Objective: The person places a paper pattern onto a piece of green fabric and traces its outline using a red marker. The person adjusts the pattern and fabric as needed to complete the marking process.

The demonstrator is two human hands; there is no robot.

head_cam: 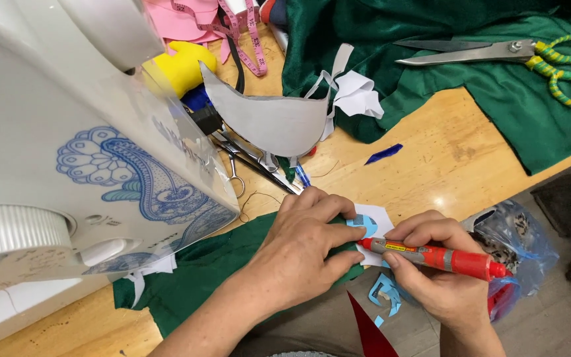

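Note:
My left hand (302, 248) lies flat with fingers pressed on a small white and light-blue paper piece (373, 220) that rests on green cloth (199, 271) at the table's front edge. My right hand (441, 274) grips a red marker (441, 256), its tip touching the paper just by my left fingertips. The paper is partly hidden under my left hand.
A white sewing machine (67, 132) with blue pattern fills the left. Behind it lie a grey curved pattern piece (272, 119), small scissors (246, 158), a pink tape measure (249, 39), and large scissors (497, 53) on green fabric (431, 92). A plastic bag (517, 241) sits right; blue paper scraps (386, 294) lie below.

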